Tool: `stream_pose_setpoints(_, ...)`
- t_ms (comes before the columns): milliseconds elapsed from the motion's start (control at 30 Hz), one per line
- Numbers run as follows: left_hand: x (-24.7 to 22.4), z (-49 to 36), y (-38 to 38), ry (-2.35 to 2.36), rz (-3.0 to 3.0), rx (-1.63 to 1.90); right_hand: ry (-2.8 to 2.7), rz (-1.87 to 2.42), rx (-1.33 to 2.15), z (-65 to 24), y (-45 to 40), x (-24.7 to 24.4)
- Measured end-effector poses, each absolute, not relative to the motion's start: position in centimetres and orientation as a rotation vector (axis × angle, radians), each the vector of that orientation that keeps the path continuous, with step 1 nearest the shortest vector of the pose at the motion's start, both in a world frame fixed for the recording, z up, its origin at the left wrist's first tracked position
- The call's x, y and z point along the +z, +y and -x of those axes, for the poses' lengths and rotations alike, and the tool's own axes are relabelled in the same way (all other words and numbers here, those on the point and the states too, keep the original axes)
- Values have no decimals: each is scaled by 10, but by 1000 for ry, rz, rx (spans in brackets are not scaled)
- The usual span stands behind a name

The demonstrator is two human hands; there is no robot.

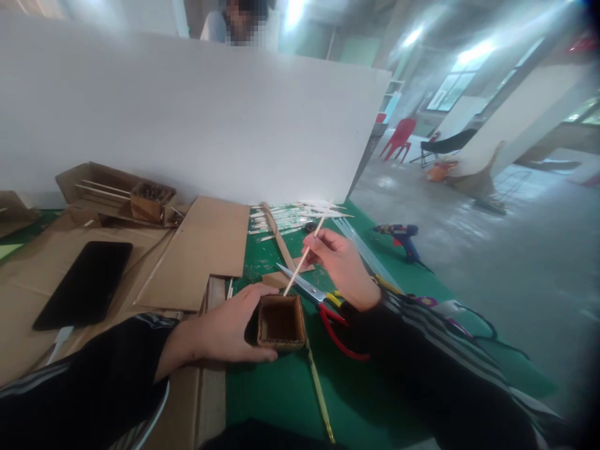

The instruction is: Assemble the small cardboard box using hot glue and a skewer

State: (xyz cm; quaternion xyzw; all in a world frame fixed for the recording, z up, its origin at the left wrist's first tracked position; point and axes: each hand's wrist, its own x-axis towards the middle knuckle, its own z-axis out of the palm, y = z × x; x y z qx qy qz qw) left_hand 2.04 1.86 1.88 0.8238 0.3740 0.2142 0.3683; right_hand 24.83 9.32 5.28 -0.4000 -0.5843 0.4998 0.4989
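Note:
My left hand point(234, 325) is wrapped round the left side of a small open cardboard box point(302, 322), whose open top faces me. Between the thumb and fingers of my right hand point(340, 262) is a thin wooden stick point(300, 265), slanting down to the box's far edge. The stick's lower end meets that edge or lies just behind it; I cannot tell which. Under my right wrist, scissors point(309, 290) with red and yellow handles lie with blades pointing up and left. A thin yellowish rod point(321, 400) lies to the right of the box.
Several white sticks point(290, 219) are strewn at the back of the green table point(262, 400). A glue gun point(400, 237) rests at the right. Cardboard sheets point(201, 244), a black phone point(87, 284) and a cardboard tray point(89, 181) fill the left. A white panel point(187, 119) stands behind; a person point(215, 28) is beyond it.

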Motion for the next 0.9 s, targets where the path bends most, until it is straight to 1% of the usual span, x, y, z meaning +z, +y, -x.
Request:
stream_pose_setpoints(267, 15, -19, 18, 980, -2086, 533, -1538, 1042, 1079, -249, 88, 62)
stream_pose_setpoints(533, 10, -17, 19, 986, -2100, 525, -1665, 1029, 942, -248, 80, 68)
stream_pose_setpoints(900, 5, -15, 18, 1017, -2106, 501, -1832, 1110, 744, -236, 68, 87)
